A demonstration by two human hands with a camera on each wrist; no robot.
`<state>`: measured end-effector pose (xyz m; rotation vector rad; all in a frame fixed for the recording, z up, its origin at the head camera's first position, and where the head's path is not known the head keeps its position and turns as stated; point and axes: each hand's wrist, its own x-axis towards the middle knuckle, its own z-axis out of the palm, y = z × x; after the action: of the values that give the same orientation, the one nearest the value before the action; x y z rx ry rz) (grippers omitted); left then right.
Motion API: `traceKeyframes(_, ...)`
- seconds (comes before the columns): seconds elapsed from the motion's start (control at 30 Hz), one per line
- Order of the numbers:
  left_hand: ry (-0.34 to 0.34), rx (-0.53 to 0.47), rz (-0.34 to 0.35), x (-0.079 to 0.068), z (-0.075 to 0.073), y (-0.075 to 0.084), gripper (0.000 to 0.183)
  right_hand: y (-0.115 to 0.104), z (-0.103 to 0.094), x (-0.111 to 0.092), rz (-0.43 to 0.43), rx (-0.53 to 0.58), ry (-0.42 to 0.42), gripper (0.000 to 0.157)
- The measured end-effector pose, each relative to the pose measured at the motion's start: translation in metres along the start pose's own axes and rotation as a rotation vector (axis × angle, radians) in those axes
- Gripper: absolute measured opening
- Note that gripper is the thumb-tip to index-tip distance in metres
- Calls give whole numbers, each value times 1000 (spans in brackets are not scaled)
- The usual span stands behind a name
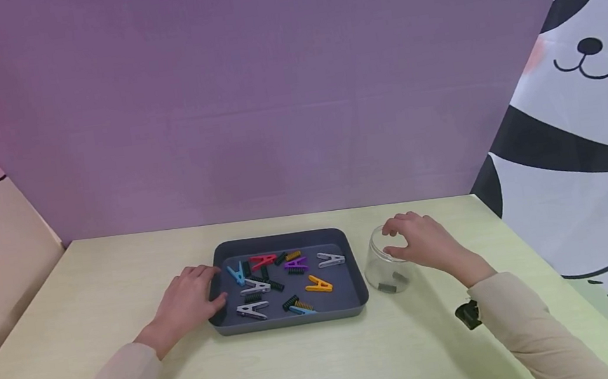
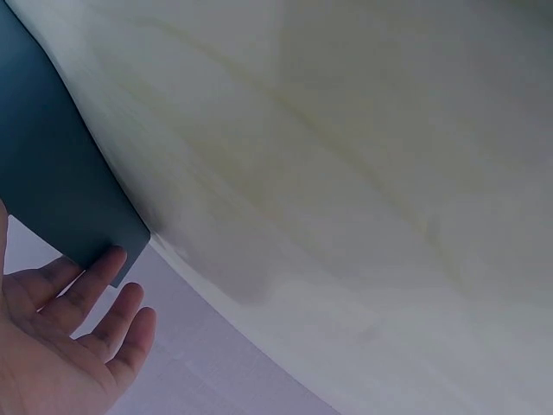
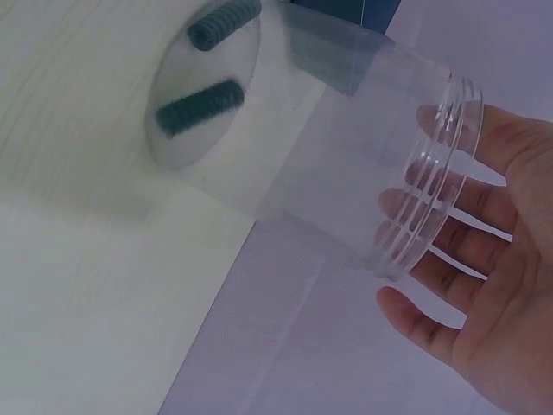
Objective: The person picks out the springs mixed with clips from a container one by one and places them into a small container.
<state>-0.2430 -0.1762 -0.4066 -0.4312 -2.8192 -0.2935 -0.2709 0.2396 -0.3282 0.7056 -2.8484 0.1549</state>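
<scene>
A clear jar [image 1: 376,267] stands right of the grey tray [image 1: 321,316]. Two dark green springs [image 3: 203,107] lie at its bottom. Over the jar's mouth is my right hand [image 1: 423,241], fingers spread and loosely bent at the threaded rim [image 3: 442,173], with nothing visible between them. My left hand [image 1: 188,301] rests at the tray's left wall, its fingers spread and fingertips right at the edge; in the left wrist view one fingertip overlaps the tray's corner [image 2: 104,233]. The tray holds several dark springs [image 1: 252,298], gold springs [image 1: 293,255] and coloured clips.
In the tray lie a red clip [image 1: 263,260], a purple clip [image 1: 296,263], a yellow clip [image 1: 319,285], blue clips [image 1: 237,275] and several grey clips [image 1: 331,259]. The pale wooden table [image 1: 304,368] ends at a purple backdrop [image 1: 268,92]. A panda print [image 1: 588,113] hangs on the right.
</scene>
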Motion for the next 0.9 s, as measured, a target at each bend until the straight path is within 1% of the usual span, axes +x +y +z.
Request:
traceKeyframes(0.2,-2,6,-4,0,-1,1,49,-2,-2,2,-12,-19,14,29)
traceKeyframes(0.43,-3,6,-5,1,-1,0,49,-7,-5,6,-64,-35,93,27)
traceKeyframes(0.63,-9,2,-5,1,0,0,50,-16,-9,9,-108,-26,131,26)
traceKeyframes(0.77,-13,8,-4,1,0,0,50,-27,-8,11,-129,-19,131,25)
traceKeyframes(0.9,-12,10,-5,1,0,0,49,-39,-4,12,-159,-29,115,26)
